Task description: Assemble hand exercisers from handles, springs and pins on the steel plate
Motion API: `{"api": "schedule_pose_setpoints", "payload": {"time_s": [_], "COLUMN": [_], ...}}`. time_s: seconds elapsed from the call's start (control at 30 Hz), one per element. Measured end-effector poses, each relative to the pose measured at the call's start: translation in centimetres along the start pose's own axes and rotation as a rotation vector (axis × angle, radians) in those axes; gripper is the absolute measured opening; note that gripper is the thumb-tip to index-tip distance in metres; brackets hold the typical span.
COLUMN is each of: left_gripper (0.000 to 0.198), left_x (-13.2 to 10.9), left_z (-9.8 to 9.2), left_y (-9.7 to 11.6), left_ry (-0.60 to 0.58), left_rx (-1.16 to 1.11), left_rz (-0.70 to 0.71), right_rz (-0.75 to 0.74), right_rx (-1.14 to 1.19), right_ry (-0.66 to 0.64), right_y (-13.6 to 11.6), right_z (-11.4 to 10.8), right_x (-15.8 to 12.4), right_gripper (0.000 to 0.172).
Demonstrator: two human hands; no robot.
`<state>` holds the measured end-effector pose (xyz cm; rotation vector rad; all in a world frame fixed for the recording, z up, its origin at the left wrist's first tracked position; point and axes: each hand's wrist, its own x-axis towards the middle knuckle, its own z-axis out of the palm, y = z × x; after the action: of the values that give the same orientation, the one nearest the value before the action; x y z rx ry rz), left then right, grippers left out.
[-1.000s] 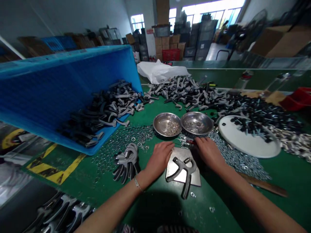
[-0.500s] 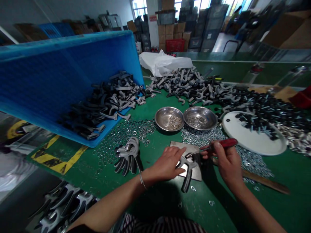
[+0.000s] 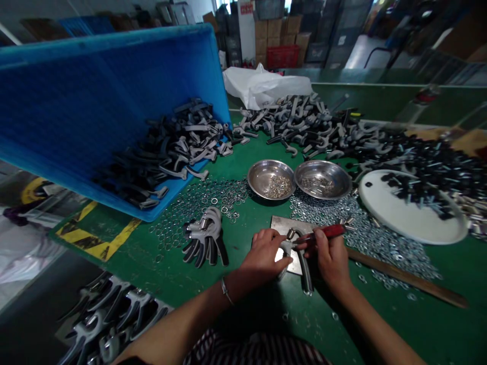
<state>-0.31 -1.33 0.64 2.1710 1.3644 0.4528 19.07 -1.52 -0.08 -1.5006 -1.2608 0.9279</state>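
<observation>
My left hand (image 3: 262, 257) pinches a grey, hooked handle piece with a black grip (image 3: 305, 271) over a flat metal plate (image 3: 277, 222). A small coil spring (image 3: 291, 233) sits at the top of that piece. My right hand (image 3: 332, 259) is closed around a red-handled screwdriver (image 3: 330, 231), its tip reaching the piece near my left fingertips. Whether the tip touches the spring is too small to tell. Left of my left hand lies a fanned stack of similar grey-and-black handle pieces (image 3: 205, 235), with a spring visible on it.
A tilted blue crate (image 3: 114, 76) of handles stands at left. Two metal bowls (image 3: 262, 190) (image 3: 323, 192) hold small parts, with loose rings and nuts around them. A white lid (image 3: 411, 223) carries black-headed bolts. A wooden strip (image 3: 407, 276) lies at right; more handles (image 3: 297, 124) are heaped behind.
My right hand has moved left, bringing the screwdriver up to the handle piece. The piece has turned, its black grip now pointing down to the right. The view has shifted slightly.
</observation>
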Motion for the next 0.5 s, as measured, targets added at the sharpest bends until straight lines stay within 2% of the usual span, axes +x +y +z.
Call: {"api": "schedule_pose_setpoints", "payload": {"time_s": [0.17, 0.27, 0.37, 0.43, 0.5], "left_gripper": [0.048, 0.048, 0.046, 0.046, 0.046], "left_x": [-0.1, -0.1, -0.1, 0.0, 0.2], "left_z": [0.0, 0.0, -0.2, -0.4, -0.7], "left_y": [0.0, 0.1, 0.2, 0.3, 0.2], "left_ry": [0.001, -0.006, -0.019, -0.028, -0.043], "left_rx": [0.003, 0.005, 0.016, 0.033, 0.049], "left_rz": [-0.008, -0.01, -0.008, -0.007, -0.003], "right_rz": [-0.014, -0.115, -0.194, -0.172, -0.085], "right_rx": [-0.09, -0.354, -0.542, -0.427, -0.156], "right_ry": [0.008, 0.005, -0.091, -0.161, -0.195], "right_y": [0.0, -0.3, -1.2, -2.1, -3.0], "right_z": [0.0, 0.1, 0.5, 0.9, 1.2], "right_x": [-0.2, -0.3, 0.3, 1.4, 2.8], "right_gripper": [0.033, 0.041, 0.039, 0.034, 0.033]}}
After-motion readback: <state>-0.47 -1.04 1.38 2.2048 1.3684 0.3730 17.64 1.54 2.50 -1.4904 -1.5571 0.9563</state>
